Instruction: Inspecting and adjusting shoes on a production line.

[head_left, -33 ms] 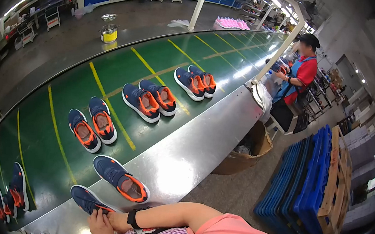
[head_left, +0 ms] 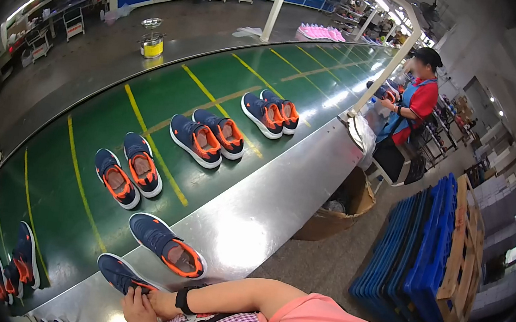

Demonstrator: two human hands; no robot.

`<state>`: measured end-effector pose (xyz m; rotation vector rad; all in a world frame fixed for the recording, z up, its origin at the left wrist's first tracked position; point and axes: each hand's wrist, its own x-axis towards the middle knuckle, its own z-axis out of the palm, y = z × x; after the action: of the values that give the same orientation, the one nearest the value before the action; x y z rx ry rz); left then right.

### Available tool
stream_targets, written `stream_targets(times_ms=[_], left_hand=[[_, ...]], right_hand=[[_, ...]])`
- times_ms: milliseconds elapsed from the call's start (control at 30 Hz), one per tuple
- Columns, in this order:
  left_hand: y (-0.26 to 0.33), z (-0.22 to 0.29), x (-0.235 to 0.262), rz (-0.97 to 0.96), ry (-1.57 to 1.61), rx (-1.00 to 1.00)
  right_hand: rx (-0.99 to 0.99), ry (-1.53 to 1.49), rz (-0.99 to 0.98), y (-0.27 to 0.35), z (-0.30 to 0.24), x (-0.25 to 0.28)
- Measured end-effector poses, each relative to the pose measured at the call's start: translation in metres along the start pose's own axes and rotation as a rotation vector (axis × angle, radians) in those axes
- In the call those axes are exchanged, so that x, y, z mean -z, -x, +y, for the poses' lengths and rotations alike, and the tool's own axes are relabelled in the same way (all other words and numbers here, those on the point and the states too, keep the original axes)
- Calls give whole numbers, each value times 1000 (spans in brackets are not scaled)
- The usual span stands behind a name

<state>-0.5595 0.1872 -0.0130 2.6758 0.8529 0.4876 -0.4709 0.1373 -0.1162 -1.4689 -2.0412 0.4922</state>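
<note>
A navy sneaker point(head_left: 116, 271) with orange trim and a white sole lies on the metal ledge at the belt's near edge, toe pointing left and away. My left hand point(head_left: 138, 314) grips it near the strap, fingers bent over its upper. Close beside, my right hand point(head_left: 162, 305), with a black band at the wrist, is closed at the shoe's heel end; its fingertips are partly hidden. Just beyond sits the matching sneaker point(head_left: 157, 238), upright and untouched, across the edge between ledge and belt.
On the green conveyor belt point(head_left: 91, 142) with yellow lines stand several pairs of similar sneakers point(head_left: 195, 141). The metal ledge point(head_left: 293, 190) runs to the far right, where a co-worker point(head_left: 421, 97) handles a shoe. A cardboard bin point(head_left: 340, 218), blue racks point(head_left: 393, 259) and a wooden pallet point(head_left: 457, 266) stand right.
</note>
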Motion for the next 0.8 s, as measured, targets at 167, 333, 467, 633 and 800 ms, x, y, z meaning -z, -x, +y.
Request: stream_targets(times_ms=[167,333,467,633,800], left_hand=[[0,-11,6,-29,110,-41],[-56,-32,16,136,626,359],[-108,-10,45,-57,453,500],[-118,-12,22,-51,229,338],[-88,-38,35,-129,272,333]], right_hand=[[-80,-5,-108,-3,-14,19],[-87,15,-212,-1,-26,82],[-153,-8,-228,1,-20,72],[-138,-20,-281,-1,-20,64],[-131,-16,-279,-2,-18,60]])
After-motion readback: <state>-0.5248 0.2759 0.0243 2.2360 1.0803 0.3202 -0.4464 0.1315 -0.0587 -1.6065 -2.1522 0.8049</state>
